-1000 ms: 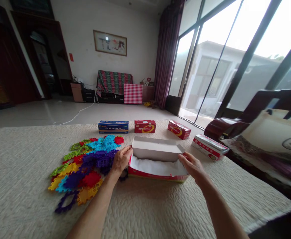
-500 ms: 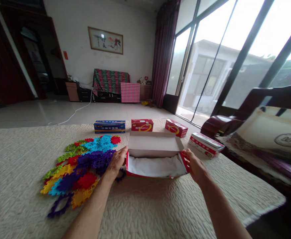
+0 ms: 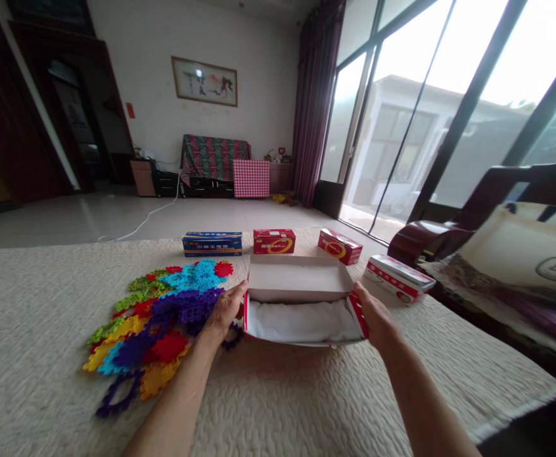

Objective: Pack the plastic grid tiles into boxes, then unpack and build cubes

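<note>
Between my two hands is a red and white cardboard box (image 3: 301, 276), its lid raised at the back. Inside it lies a bundle of pale grey-white cloth or soft wrapping (image 3: 304, 320). My left hand (image 3: 228, 311) grips the box's left end, and my right hand (image 3: 373, 314) grips its right end; some fingertips are hidden behind the cardboard. Just left of my left hand, a heap of colourful plastic interlocking pieces (image 3: 173, 343) in purple, blue, red, green and yellow spreads over the quilted cover (image 3: 278, 406).
Along the far edge stand a blue box (image 3: 212, 244), a red box (image 3: 273, 242) and another red box (image 3: 339, 246). A white and red box (image 3: 398, 279) sits at the right. Beyond that is a dark wooden sofa (image 3: 449, 216) with a cushion (image 3: 520, 247).
The view has shifted slightly, so everything appears a little further right and lower. Both hands keep their hold on the open box.
</note>
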A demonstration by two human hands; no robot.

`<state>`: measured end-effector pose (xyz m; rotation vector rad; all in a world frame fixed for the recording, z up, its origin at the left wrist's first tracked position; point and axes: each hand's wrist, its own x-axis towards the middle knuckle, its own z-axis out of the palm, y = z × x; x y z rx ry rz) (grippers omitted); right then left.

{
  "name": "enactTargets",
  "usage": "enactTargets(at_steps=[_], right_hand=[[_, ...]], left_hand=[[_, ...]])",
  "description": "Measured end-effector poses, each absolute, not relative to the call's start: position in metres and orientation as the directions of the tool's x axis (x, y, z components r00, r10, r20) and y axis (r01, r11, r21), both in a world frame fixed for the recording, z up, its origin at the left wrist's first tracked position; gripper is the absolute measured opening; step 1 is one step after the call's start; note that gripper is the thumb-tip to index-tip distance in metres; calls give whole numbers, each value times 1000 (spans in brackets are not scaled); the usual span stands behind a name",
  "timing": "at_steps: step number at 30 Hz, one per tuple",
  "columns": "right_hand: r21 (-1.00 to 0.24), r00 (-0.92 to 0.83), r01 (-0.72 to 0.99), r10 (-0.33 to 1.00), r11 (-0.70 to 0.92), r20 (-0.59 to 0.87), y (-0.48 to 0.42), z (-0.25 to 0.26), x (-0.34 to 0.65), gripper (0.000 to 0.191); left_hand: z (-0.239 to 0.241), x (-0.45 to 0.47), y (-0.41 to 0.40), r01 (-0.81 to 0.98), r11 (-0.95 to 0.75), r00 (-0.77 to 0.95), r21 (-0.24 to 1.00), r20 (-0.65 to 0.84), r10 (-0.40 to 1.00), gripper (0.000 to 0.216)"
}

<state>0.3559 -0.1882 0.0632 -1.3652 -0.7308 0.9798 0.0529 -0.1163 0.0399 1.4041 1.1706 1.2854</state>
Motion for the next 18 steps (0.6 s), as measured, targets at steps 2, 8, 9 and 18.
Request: enactTargets(at_steps=[2,8,9,18], right_hand=[[-991,388,-117,915,-70,-111,-189,61,359,41],[-980,351,-171,923,-104,-159,-192,59,364,32],[-979,342,-175,926,-102,-158,-192,60,363,32],[-979,298,-199,950,-35,-95,-188,65,352,35]], left_hand=[[40,52,-115,12,-164,95,986,162,982,51],[37,49,-111,35,-142,148,989,135,980,46],[37,49,-111,50,-140,141,989,131,981,46],[35,52,-112,-136,17,72,991,-7,997,50]])
